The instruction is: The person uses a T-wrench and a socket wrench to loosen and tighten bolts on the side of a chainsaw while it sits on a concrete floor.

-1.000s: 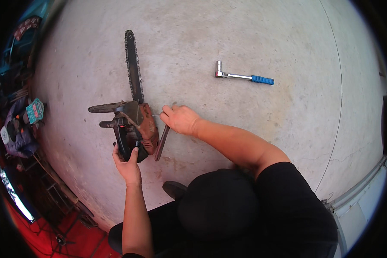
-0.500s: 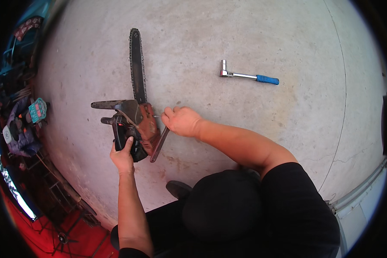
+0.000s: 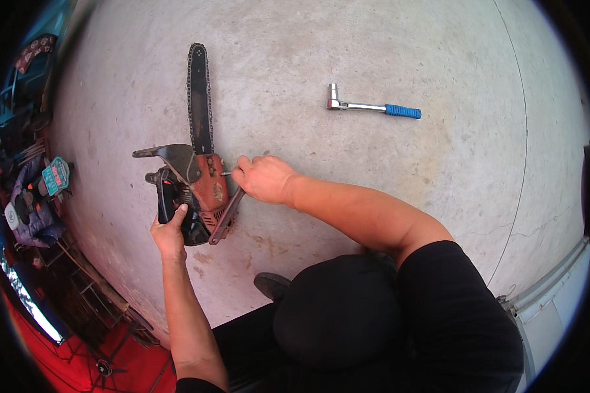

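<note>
A chainsaw [image 3: 210, 187] with a reddish-brown body lies on the floor left of the middle, its guide bar and chain [image 3: 200, 98] pointing away from me. The fingers of my left hand [image 3: 168, 237] are wrapped round its black rear handle [image 3: 166, 206], thumb on top. At the saw's right side my right hand [image 3: 265, 179] is closed on a tool with a thin metal shaft [image 3: 227, 173], which points at the body. My fingers hide the rest of that tool. Just below this hand runs the saw's brownish bar handle [image 3: 227, 216].
A socket wrench [image 3: 373, 107] with a blue grip lies on the concrete floor [image 3: 347, 39] to the right of the saw. Assorted clutter [image 3: 36, 196] lines the left side, above a red surface [image 3: 128, 360]. My dark shoe [image 3: 271, 285] is close by.
The chainsaw sits a little farther left and is slightly turned, with both my hands moving along with it. The wrench appears slightly higher in view.
</note>
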